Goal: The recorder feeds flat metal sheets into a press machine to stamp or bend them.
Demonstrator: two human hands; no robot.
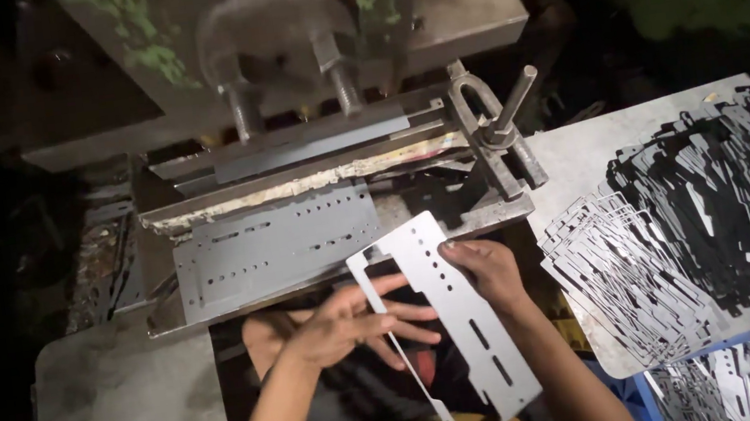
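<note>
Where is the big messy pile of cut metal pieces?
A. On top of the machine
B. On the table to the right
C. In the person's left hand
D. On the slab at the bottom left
B: the pile lies spread over the table to the right of the press, while the hands hold only one punched plate.
</note>
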